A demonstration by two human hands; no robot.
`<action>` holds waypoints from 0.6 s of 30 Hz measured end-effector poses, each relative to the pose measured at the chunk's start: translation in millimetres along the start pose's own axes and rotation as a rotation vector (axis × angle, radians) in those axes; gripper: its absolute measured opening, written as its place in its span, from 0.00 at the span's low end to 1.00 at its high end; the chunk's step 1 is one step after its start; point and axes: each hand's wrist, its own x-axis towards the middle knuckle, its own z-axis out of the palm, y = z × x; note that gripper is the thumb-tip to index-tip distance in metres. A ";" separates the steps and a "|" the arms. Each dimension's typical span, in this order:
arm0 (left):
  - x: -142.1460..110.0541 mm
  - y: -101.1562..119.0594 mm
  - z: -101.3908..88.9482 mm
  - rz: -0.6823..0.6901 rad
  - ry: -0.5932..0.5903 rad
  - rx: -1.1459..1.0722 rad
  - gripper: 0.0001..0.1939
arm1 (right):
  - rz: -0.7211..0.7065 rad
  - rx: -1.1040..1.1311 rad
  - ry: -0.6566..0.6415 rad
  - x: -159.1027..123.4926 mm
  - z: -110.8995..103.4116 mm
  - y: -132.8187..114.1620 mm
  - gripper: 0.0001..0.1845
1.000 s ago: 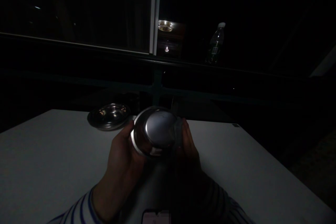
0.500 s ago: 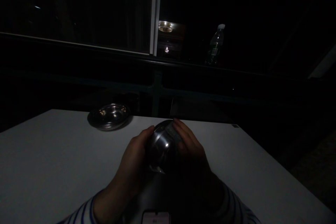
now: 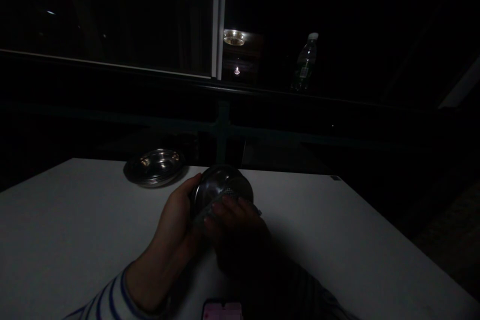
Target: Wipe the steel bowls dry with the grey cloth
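My left hand [image 3: 170,232] grips a shiny metal bowl [image 3: 215,180] by its left side, thumb at the rim. The bowl is tilted above the white table, and I look into part of its hollow. My right hand [image 3: 240,232] lies across the near part of the bowl, fingers bent over a greyish cloth [image 3: 204,211] pressed against the metal. Deep shadow hides most of that hand and much of the cloth. Left of the held bowl, a stack of similar metal bowls [image 3: 155,169] rests at the table's far edge.
The white table [image 3: 93,230] spreads under both arms. A phone [image 3: 222,311] with a lit screen lies at the near edge. Beyond the table, a clear plastic bottle [image 3: 305,62] with a white cap stands on a dark ledge by the window frame [image 3: 218,20].
The bowl has turned from showing its outer base to showing its inside. My right hand and the cloth have moved from its right side to its near part.
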 end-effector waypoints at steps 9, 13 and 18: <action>-0.4 -9.2 2.7 -0.064 0.053 0.028 0.11 | 0.472 0.315 -0.125 7.3 -18.5 40.1 0.25; 2.2 -19.9 -0.2 -0.141 -0.016 0.012 0.10 | 0.446 0.315 -0.133 15.4 -25.7 35.3 0.22; 6.3 -23.1 -2.7 -0.214 -0.116 -0.111 0.08 | 0.251 0.131 -0.101 18.6 -13.9 21.0 0.18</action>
